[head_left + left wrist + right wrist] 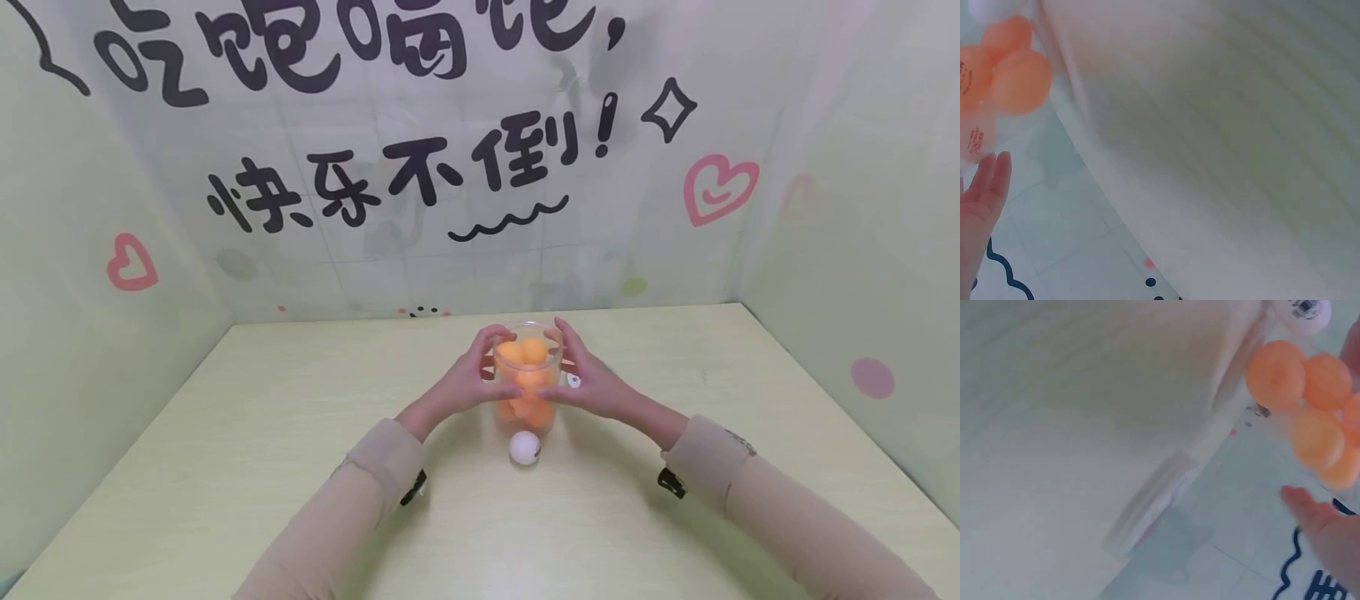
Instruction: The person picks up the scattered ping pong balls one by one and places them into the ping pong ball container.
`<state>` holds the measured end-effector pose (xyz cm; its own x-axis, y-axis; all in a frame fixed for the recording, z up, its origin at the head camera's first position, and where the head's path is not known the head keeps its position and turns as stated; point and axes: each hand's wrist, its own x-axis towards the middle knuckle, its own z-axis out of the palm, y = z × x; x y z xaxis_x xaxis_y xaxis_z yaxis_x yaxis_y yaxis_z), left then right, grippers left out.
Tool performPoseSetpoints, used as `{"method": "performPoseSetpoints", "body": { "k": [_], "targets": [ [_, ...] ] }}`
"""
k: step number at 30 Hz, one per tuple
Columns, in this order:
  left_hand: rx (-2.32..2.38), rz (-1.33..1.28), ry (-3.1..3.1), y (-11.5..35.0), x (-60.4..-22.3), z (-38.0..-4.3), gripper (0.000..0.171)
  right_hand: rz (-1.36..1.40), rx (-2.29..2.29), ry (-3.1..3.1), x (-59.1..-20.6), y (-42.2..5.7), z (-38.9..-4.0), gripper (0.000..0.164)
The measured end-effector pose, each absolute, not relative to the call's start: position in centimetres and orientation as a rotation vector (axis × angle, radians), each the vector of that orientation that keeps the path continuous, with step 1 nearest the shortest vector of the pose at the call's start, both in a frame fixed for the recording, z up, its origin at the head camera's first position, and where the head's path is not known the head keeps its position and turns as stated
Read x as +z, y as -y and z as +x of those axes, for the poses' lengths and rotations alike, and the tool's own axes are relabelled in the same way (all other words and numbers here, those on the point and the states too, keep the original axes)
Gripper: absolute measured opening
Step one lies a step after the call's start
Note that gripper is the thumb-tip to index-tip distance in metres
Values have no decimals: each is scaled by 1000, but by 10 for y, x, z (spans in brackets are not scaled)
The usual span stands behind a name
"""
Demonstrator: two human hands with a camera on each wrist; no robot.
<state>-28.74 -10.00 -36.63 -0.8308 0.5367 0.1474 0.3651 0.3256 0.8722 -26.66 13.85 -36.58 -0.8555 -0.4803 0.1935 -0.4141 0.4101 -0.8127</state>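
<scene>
A clear plastic cup (542, 365) full of orange ping-pong balls (534, 350) stands on the table between my two hands. My left hand (467, 382) grips its left side, thumb across the front and fingers curved toward the back. From the right, my right hand (597, 385) holds it the same way, its thumb also in front. Just before the cup's base lies a white ping-pong ball (524, 448), with dark print on it. Both wrist views show orange balls through the cup wall, such as one orange ball (1020, 82) at the left wrist view's edge.
A small white round object (573, 380) sits behind my right hand, partly hidden by it. The pale wooden table (300, 467) ends at a back wall (420, 275) with black lettering. Side walls stand left and right.
</scene>
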Motion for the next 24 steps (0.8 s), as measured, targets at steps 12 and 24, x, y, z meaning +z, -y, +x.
{"method": "performPoseSetpoints", "body": {
  "k": [12,24],
  "targets": [
    [1513,812,-2415,102,-364,-286,77,-1267,-498,-2860,-365,-147,-216,26],
    [1534,829,-2406,100,-366,-286,80,-1860,-221,-2869,-393,-117,-213,35]
  ]
}}
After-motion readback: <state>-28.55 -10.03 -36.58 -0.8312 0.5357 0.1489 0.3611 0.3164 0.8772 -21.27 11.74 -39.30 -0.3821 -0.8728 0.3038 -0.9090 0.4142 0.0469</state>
